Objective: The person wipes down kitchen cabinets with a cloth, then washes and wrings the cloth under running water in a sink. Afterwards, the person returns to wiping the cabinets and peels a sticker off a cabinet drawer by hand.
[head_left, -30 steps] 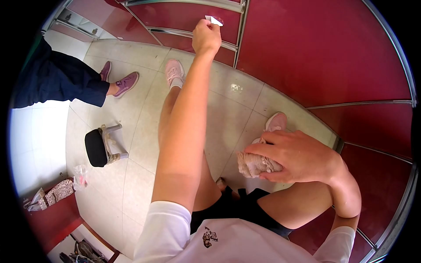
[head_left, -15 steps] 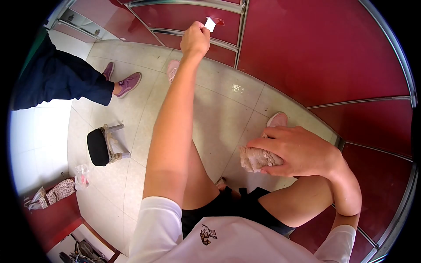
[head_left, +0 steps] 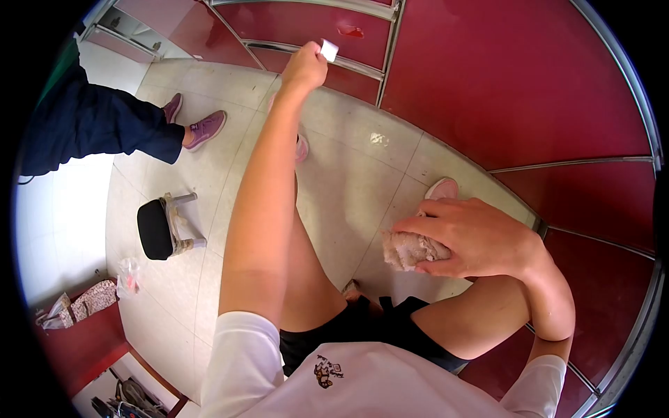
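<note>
My left hand (head_left: 304, 67) is stretched out toward the red drawer front (head_left: 300, 26), its fingers closed on a small white card-like piece (head_left: 329, 50). Whether that piece is paper or stiff plastic I cannot make out. Just beyond it, a brighter, glossy red patch (head_left: 351, 31) shows on the drawer front. Close to my body, my right hand (head_left: 481, 237) is curled round a crumpled beige cloth (head_left: 411, 251), held above my right knee area.
Red cabinet doors (head_left: 516, 76) with metal trim run along the front and right. A person in dark trousers (head_left: 104, 125) and purple shoes stands at left. A small black-topped stool (head_left: 155, 230) is on the tiled floor, near a plastic bag (head_left: 128, 276) and a red bench (head_left: 77, 348).
My left hand has drawn back slightly from the drawer front with the white piece, leaving the glossy red patch uncovered. My left leg has shifted. The right hand with the cloth stays nearly still.
</note>
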The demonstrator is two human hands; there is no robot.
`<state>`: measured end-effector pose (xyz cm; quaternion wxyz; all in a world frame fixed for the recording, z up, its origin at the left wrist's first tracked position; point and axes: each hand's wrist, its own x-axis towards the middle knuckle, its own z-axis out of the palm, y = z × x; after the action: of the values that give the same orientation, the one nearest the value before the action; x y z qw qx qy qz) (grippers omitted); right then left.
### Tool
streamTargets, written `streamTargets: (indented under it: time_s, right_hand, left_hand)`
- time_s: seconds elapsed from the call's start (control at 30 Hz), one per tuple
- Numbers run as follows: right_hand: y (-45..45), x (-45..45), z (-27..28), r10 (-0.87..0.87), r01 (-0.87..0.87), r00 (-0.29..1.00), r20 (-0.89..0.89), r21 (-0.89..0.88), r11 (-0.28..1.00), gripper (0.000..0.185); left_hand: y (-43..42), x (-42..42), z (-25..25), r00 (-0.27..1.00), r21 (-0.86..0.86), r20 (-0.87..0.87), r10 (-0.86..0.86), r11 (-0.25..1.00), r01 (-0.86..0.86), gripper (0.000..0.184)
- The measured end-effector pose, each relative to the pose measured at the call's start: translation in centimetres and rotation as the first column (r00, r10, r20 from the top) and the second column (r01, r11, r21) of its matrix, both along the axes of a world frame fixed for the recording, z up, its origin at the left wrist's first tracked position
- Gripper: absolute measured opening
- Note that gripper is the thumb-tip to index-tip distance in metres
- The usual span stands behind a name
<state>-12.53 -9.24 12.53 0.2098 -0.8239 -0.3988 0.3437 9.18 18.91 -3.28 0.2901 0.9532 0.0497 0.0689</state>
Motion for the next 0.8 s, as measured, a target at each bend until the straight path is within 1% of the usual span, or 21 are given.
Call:
streamTargets:
  time_s: [0.07, 0.1, 0.13, 0.2, 0.23, 0.3, 0.37, 0.43, 0.5, 0.53, 0.57, 0.6, 0.63, 0.67, 0.73, 0.77, 0.8]
  right_hand:
    - [0.3, 0.1, 0.1, 0.004, -0.004, 1.0, -0.016, -0.012, 1.0, 0.05]
    - [0.4, 0.1, 0.1, 0.009, -0.009, 1.0, -0.013, -0.011, 1.0, 0.05]
    - [0.4, 0.1, -0.1, 0.007, -0.007, 1.0, -0.008, 0.007, 1.0, 0.051]
    - [0.6, -0.1, -0.2, 0.007, -0.007, 1.0, -0.002, 0.023, 1.0, 0.051]
    - [0.7, -0.1, -0.1, 0.006, -0.006, 1.0, 0.0, 0.016, 1.0, 0.051]
    - [1.0, -0.2, -0.2, 0.009, -0.009, 1.0, 0.005, 0.006, 1.0, 0.051]
    - [1.2, -0.1, -0.3, 0.0, -0.001, 1.0, -0.002, -0.036, 0.999, 0.051]
    - [1.2, 0.0, -0.7, -0.008, 0.008, 1.0, 0.008, -0.041, 0.999, 0.051]
    - [1.1, 0.1, -0.9, -0.023, 0.024, 1.0, 0.019, -0.046, 0.999, 0.05]
    - [1.1, 0.3, -1.0, -0.064, 0.063, 0.998, -0.014, -0.063, 0.996, 0.051]
    - [1.1, 0.6, -1.1, -0.107, 0.103, 0.993, -0.045, -0.079, 0.992, 0.052]
    - [0.8, 1.0, -1.4, -0.116, 0.112, 0.992, -0.04, -0.081, 0.99, 0.052]
    - [0.3, 1.5, -1.8, -0.149, 0.145, 0.986, -0.07, -0.057, 0.988, 0.053]
    - [-0.2, 2.1, -2.2, -0.184, 0.181, 0.978, -0.101, -0.032, 0.983, 0.053]
    - [-0.7, 2.8, -2.3, -0.235, 0.235, 0.968, -0.091, -0.01, 0.972, 0.053]
    - [-0.8, 2.9, -2.4, -0.328, 0.328, 0.944, -0.022, -0.03, 0.944, 0.053]
    - [-0.9, 2.9, -2.5, -0.414, 0.416, 0.909, 0.049, -0.043, 0.908, 0.053]
  left_hand:
    - [1.7, -0.3, -0.9, 0.994, -0.006, -0.11, -0.023, 1.0, 0.023, 0.02]
    - [2.0, -0.8, -0.6, 0.996, -0.064, -0.084, -0.021, 0.998, 0.016, 0.019]
    - [2.3, -1.1, -0.2, 0.996, -0.063, -0.082, -0.016, 0.998, 0.011, 0.019]
    - [2.7, -2.1, 0.4, 0.993, -0.171, -0.101, -0.056, 0.985, 0.039, 0.02]
    - [2.7, -2.5, 0.7, 0.994, -0.172, -0.099, -0.054, 0.985, 0.036, 0.02]
    - [2.5, -3.2, 1.1, 0.992, -0.256, -0.025, -0.125, 0.96, 0.115, 0.021]
    - [2.1, -3.6, 1.4, 0.992, -0.261, 0.009, -0.129, 0.957, 0.127, 0.021]
    - [1.3, -3.8, 1.8, 0.989, -0.271, 0.044, -0.138, 0.952, 0.145, 0.021]
    - [0.2, -3.9, 2.4, 0.978, -0.399, 0.051, -0.2, 0.894, 0.203, 0.021]
    - [-0.5, -3.9, 2.7, 0.977, -0.404, 0.054, -0.206, 0.89, 0.21, 0.021]
    - [-1.1, -3.9, 3.1, 0.964, -0.482, 0.03, -0.266, 0.841, 0.247, 0.021]
    - [-1.7, -4.0, 3.6, 0.945, -0.556, 0.01, -0.327, 0.784, 0.278, 0.02]
    - [-2.2, -4.4, 4.3, 0.91, -0.639, 0.036, -0.414, 0.69, 0.339, 0.019]
    - [-2.6, -4.8, 5.1, 0.904, -0.637, 0.038, -0.425, 0.687, 0.35, 0.019]
    - [-3.7, -5.9, 6.8, 0.865, -0.785, 0.071, -0.497, 0.508, 0.356, 0.02]
    - [-4.3, -6.8, 7.4, 0.858, -0.783, 0.078, -0.508, 0.502, 0.368, 0.02]
    - [-4.8, -7.6, 8.0, 0.83, -0.827, 0.087, -0.551, 0.425, 0.368, 0.019]
